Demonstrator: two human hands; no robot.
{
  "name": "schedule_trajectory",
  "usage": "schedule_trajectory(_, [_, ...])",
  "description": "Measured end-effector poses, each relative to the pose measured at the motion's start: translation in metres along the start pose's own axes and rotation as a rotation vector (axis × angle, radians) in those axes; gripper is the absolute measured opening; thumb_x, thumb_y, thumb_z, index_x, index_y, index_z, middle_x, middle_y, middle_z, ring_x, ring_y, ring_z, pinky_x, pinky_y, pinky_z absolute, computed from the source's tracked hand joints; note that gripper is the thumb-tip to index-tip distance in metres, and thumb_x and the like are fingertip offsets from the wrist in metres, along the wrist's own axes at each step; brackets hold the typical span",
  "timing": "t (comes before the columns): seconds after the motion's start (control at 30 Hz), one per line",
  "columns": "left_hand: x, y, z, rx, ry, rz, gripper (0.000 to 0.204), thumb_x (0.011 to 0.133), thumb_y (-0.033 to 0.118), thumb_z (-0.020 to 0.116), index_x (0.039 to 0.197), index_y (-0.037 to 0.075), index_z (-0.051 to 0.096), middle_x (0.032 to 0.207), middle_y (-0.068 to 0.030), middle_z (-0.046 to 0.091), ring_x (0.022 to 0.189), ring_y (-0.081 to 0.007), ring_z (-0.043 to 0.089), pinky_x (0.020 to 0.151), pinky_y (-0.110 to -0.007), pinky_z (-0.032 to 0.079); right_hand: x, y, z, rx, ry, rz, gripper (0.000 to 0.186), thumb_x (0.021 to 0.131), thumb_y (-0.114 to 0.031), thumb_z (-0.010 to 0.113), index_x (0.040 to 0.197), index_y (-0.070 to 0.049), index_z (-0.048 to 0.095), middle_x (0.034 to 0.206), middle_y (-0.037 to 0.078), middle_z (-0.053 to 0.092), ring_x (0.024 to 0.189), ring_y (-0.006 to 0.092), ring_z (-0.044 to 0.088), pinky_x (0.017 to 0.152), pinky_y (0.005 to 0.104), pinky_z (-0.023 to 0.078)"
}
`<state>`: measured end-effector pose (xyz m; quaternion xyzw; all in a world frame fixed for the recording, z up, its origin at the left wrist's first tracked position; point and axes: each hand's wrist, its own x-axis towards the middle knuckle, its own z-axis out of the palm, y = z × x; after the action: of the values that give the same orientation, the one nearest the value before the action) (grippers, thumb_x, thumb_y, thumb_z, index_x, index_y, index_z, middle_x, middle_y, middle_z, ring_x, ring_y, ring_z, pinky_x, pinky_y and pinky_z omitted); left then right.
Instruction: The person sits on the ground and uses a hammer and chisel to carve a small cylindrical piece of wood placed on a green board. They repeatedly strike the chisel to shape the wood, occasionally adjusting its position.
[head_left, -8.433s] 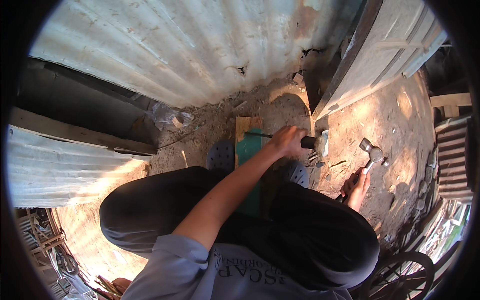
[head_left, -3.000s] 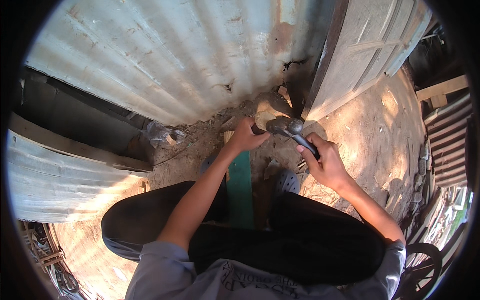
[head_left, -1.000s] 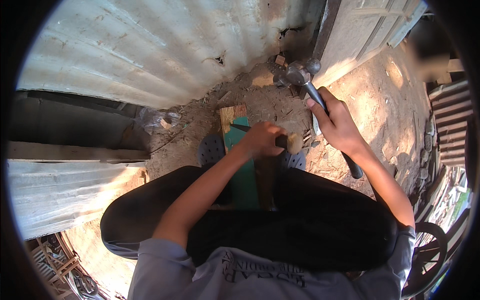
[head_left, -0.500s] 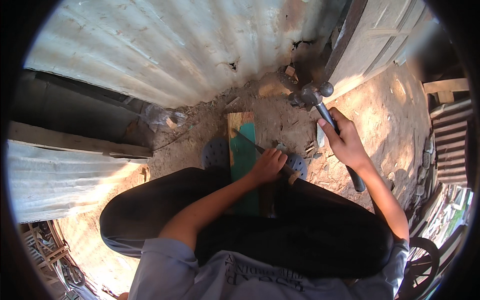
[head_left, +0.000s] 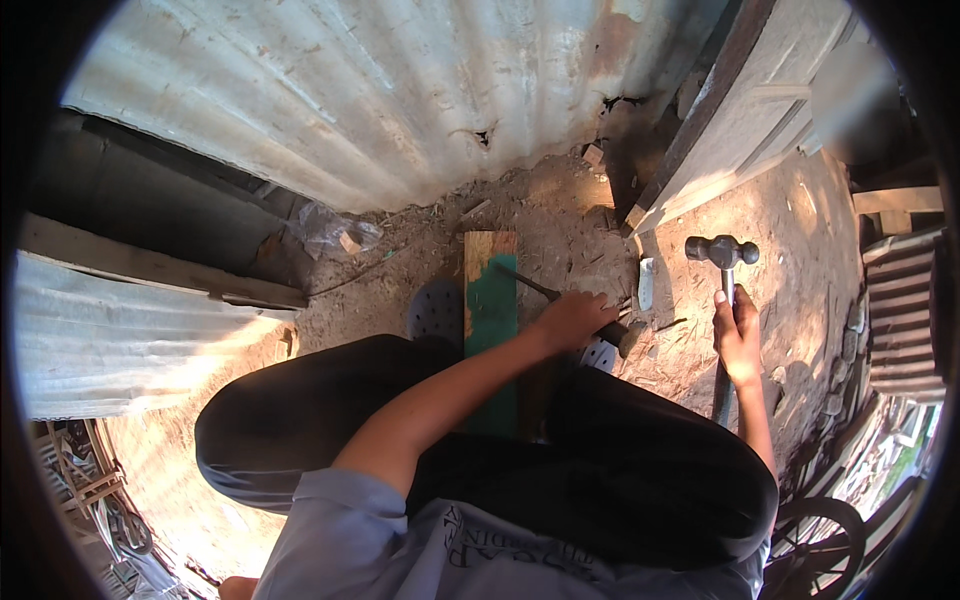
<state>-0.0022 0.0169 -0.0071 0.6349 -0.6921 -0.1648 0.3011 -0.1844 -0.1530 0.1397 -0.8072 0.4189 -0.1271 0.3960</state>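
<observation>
My left hand (head_left: 575, 318) is closed on a dark long-bladed tool (head_left: 530, 282), like a chisel, whose wooden handle end sticks out to the right. The blade slants across the green-painted board (head_left: 488, 390) between my legs, its tip at the board's upper part, where bare wood shows at the end. My right hand (head_left: 737, 340) grips a hammer (head_left: 722, 252) by its long handle, head upward, off to the right of the board. Grey perforated clogs (head_left: 432, 310) are on my feet, either side of the board.
A corrugated metal wall (head_left: 380, 110) stands ahead, with a wooden door (head_left: 730, 150) at the right. A pale strip (head_left: 646, 282), wood scraps and crumpled plastic (head_left: 335, 230) lie on the dirt floor (head_left: 790, 210). Wooden beams, metal sheets and a wheel (head_left: 815, 510) crowd the sides.
Over the last half second the hammer has swung right and down, away from the board. My left hand has shifted slightly right with the tool, still over the board.
</observation>
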Motion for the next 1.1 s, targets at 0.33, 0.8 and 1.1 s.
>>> schedule_trajectory(0.33, [0.004, -0.008, -0.007, 0.011, -0.003, -0.052, 0.040, 0.064, 0.017, 0.076, 0.097, 0.007, 0.056, 0.091, -0.0129, 0.056, 0.088, -0.0329, 0.060, 0.073, -0.044, 0.050, -0.009, 0.020, 0.012, 0.126, 0.016, 0.097, 0.028, 0.096, -0.025, 0.051, 0.082, 0.000, 0.048, 0.061, 0.001, 0.040, 0.059, 0.0098, 0.038, 0.052, 0.0302, 0.034])
schedule_trajectory(0.8, [0.013, -0.008, -0.009, 0.061, 0.205, -0.128, 0.048, 0.064, 0.016, 0.075, 0.106, 0.004, 0.057, 0.099, -0.0185, 0.060, 0.092, -0.0362, 0.061, 0.078, -0.044, 0.051, -0.014, 0.036, 0.017, 0.018, 0.062, -0.045, 0.029, 0.098, -0.030, 0.052, 0.081, -0.008, 0.044, 0.057, -0.006, 0.037, 0.045, 0.0026, 0.033, 0.040, 0.0216, 0.027])
schedule_trajectory(1.1, [0.045, -0.020, -0.020, 0.061, 0.026, -0.456, 0.038, 0.074, 0.022, 0.070, 0.105, 0.007, 0.053, 0.093, -0.0182, 0.061, 0.094, -0.0358, 0.061, 0.082, -0.046, 0.048, -0.028, 0.045, 0.005, 0.326, 0.219, 0.083, 0.023, 0.100, -0.028, 0.046, 0.086, -0.010, 0.045, 0.054, -0.007, 0.034, 0.038, 0.0013, 0.028, 0.033, 0.0205, 0.021])
